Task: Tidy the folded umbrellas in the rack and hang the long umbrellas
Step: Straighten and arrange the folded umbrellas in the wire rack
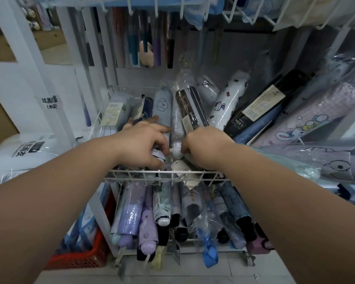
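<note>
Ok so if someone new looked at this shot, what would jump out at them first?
Probably the two bare hands, left hand and right hand, reaching into the upper wire basket among wrapped folded umbrellas. Next, the pale blue umbrella with a dog drawing standing just above the left hand, and the black box marked MEN'S leaning to the right. A red crate sits bottom left.

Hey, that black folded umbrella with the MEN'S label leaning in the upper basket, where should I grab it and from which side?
Probably around its lower end, by the MEN'S print, reaching from the front just right of the right hand. The black MEN'S umbrella leans with its top tilted back and right, lying over the blue one, so that near end looks exposed. Its clear sleeve may be slippery; wrap your fingers fully around.
</note>
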The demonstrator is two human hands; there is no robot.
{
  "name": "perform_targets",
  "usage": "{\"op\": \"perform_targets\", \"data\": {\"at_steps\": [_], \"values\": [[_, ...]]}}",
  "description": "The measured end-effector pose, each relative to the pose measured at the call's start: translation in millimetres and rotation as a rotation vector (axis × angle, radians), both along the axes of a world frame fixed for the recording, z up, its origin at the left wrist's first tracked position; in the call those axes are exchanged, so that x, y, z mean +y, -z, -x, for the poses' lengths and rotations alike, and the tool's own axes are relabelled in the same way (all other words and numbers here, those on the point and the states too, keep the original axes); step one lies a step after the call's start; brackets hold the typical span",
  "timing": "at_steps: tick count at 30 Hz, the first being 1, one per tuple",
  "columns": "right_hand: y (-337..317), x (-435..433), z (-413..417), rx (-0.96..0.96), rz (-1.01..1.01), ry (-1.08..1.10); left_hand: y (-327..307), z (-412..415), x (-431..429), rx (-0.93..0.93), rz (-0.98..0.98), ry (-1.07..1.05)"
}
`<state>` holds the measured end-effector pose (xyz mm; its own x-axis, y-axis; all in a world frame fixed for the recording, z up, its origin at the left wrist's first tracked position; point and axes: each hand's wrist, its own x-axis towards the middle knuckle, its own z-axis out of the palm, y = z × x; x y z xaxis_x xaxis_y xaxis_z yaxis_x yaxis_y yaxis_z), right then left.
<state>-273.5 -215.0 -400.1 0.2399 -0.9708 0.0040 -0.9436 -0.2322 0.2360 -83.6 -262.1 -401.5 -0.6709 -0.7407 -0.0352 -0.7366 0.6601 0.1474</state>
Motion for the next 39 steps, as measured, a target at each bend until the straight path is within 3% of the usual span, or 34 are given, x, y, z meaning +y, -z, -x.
{"op": "perform_targets", "data": {"at_steps": [7,13,25,33,39], "values": [[7,-13,-37,0.136,-0.091,-0.063,8,-13,-7,0.102,-0.025,0.029],[9,-19,-35,0.039,-0.133,-0.029,26,-18,-13,0.312,-0.073,0.029],[8,-17,-32,-0.028,-0.186,-0.097,23,-18,-1,0.406,-0.087,-0.035],[-5,-10,7,-0.266,-0.132,-0.105,15,-19,12,0.415,-0.076,-0.042],[-20,3,2,-0.655,-0.122,-0.107,6,-12,15,0.565,-0.024,-0.086]]}}
